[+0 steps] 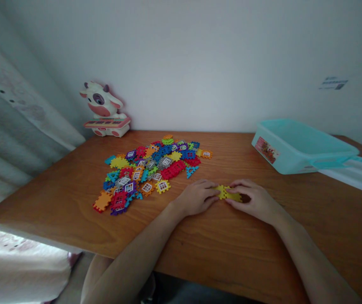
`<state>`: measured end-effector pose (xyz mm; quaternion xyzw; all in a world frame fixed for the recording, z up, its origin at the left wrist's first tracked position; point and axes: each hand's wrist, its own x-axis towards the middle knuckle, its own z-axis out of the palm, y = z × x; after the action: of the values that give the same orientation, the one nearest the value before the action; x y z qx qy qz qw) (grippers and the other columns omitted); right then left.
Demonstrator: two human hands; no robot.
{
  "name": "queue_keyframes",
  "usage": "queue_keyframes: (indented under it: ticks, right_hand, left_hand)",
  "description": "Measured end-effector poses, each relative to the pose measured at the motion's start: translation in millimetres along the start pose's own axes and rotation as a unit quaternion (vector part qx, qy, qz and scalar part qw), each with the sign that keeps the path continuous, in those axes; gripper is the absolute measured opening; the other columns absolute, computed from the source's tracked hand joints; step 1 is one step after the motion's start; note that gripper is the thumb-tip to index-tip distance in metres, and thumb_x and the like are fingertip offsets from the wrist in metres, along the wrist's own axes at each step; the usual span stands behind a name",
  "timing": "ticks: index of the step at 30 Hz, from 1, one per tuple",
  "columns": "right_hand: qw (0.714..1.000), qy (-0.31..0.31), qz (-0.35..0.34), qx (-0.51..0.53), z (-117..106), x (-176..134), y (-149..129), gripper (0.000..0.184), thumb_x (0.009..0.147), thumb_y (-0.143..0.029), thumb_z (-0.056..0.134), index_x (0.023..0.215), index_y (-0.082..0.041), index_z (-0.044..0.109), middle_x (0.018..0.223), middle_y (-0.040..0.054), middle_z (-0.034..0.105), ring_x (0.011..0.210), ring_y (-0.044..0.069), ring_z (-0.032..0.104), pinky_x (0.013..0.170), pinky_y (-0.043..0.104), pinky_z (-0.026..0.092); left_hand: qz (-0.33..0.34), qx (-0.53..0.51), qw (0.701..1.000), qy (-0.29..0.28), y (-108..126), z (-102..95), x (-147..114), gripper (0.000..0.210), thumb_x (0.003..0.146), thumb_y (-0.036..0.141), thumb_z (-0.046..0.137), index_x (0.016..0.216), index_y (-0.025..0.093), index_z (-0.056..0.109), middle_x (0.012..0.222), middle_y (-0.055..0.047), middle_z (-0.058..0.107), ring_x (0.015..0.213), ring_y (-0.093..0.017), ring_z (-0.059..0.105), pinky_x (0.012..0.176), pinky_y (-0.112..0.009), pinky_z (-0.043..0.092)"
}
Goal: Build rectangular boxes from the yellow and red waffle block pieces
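A pale, plain wall (193,63) fills the upper half of the frame. Below it, a brown wooden table (225,240) spreads across the middle and lower part, with a light curtain (16,105) hanging down the left edge. At right of centre, near the table's far edge, sits an open turquoise bin (290,162) with a picture sticker on its side. Left of centre lies a loose, flat heap of toothed plastic tiles (152,171) in red, blue, orange, purple and yellow, some with white window grids. Behind the heap, at upper left, a toy cow (101,103) with a small keyboard stands against the wall.

Two bare hands reach in from the bottom of the frame and meet just right of centre. The left hand (200,197) pinches one end of a pair of yellow tiles (222,192); the right hand (255,198) grips the other end, thumb below and fingers above. The pair lies directly between the hands, its long axis running left to right and dipping slightly rightward, with neither hand clearly nearer. Fingers cover much of it, so whether the teeth are fully locked cannot be told.
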<state>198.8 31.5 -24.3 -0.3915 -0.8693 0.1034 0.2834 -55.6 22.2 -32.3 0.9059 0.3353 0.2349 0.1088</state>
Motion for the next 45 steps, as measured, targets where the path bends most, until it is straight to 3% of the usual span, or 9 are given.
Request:
queue_keyframes:
  ticks: [8,14,22,25,30,33,38,41,45]
  right_hand:
    - [0.999,-0.037,-0.009,-0.014,1,3,-4,0.019,0.091,-0.037,0.067,0.099,-0.029,0.082,0.11,0.0075,0.074,0.099,0.024,0.072,0.09,0.038,0.06]
    - [0.999,-0.037,0.002,-0.011,3,3,-6,0.023,0.093,-0.04,0.064,0.1,-0.025,0.079,0.112,0.0095,0.073,0.102,0.025,0.071,0.092,0.04,0.058]
    - [0.997,-0.01,0.012,-0.072,16,1,-1,0.035,0.096,-0.047,0.056,0.116,-0.023,0.071,0.121,0.0115,0.069,0.111,0.028,0.065,0.101,0.046,0.052]
    - [0.985,0.017,0.076,-0.151,15,0,12,0.046,0.097,-0.053,0.047,0.113,-0.019,0.073,0.119,0.0157,0.068,0.108,0.034,0.065,0.099,0.052,0.051]
    - [0.941,0.037,0.217,-0.258,6,-9,41,0.063,0.097,-0.06,0.036,0.122,-0.013,0.07,0.121,0.0258,0.064,0.112,0.045,0.062,0.093,0.062,0.049]
    - [0.937,0.071,0.232,-0.252,3,-13,51,0.061,0.096,-0.059,0.036,0.123,-0.013,0.066,0.118,0.0273,0.063,0.113,0.047,0.061,0.097,0.063,0.048]
    - [0.951,0.062,0.193,-0.234,6,-15,55,0.047,0.091,-0.057,0.043,0.111,-0.022,0.068,0.117,0.0204,0.064,0.108,0.044,0.064,0.094,0.06,0.051]
    - [0.95,0.054,0.189,-0.245,8,-14,58,0.05,0.092,-0.057,0.041,0.11,-0.018,0.067,0.117,0.0206,0.066,0.108,0.042,0.065,0.096,0.058,0.051]
    - [0.945,0.068,0.188,-0.26,9,-16,67,0.055,0.092,-0.057,0.038,0.108,-0.014,0.068,0.115,0.0233,0.067,0.109,0.042,0.064,0.097,0.058,0.05]
  left_hand:
    - [-0.001,-0.017,1.0,-0.005,1,3.3,1,0.031,0.104,0.029,0.045,0.115,0.022,0.073,0.13,-0.007,0.069,0.122,-0.02,0.064,0.108,-0.034,0.049]
    - [0.002,-0.017,1.0,-0.006,0,5.3,0,0.03,0.103,0.028,0.046,0.116,0.019,0.072,0.131,-0.008,0.068,0.12,-0.02,0.064,0.107,-0.033,0.049]
    - [-0.032,0.064,0.995,0.062,3,1.2,-1,0.03,0.101,0.035,0.052,0.121,0.019,0.066,0.129,-0.01,0.063,0.12,-0.023,0.057,0.108,-0.039,0.047]
    - [-0.034,0.074,0.996,0.044,3,1.1,0,0.03,0.101,0.036,0.05,0.119,0.018,0.065,0.125,-0.009,0.064,0.118,-0.023,0.058,0.107,-0.038,0.047]
    - [-0.038,0.095,0.995,0.006,6,-2.6,1,0.03,0.101,0.038,0.048,0.115,0.019,0.067,0.124,-0.01,0.064,0.117,-0.024,0.059,0.104,-0.038,0.047]
    - [-0.105,0.147,0.983,-0.027,12,-16.3,1,0.032,0.099,0.042,0.052,0.107,0.017,0.069,0.116,-0.013,0.066,0.112,-0.029,0.061,0.097,-0.044,0.052]
    - [-0.329,0.21,0.92,-0.032,16,-59.8,-11,0.036,0.092,0.042,0.063,0.111,0.012,0.067,0.116,-0.022,0.064,0.109,-0.039,0.061,0.09,-0.053,0.053]
    - [-0.37,0.214,0.902,-0.056,6,-87.2,-29,0.053,0.081,0.049,0.075,0.117,0.012,0.064,0.127,-0.023,0.059,0.119,-0.042,0.057,0.093,-0.052,0.051]
    - [-0.418,0.175,0.884,-0.112,-16,-112.1,-56,0.063,0.074,0.053,0.081,0.119,0.013,0.062,0.128,-0.021,0.061,0.117,-0.037,0.06,0.095,-0.044,0.05]
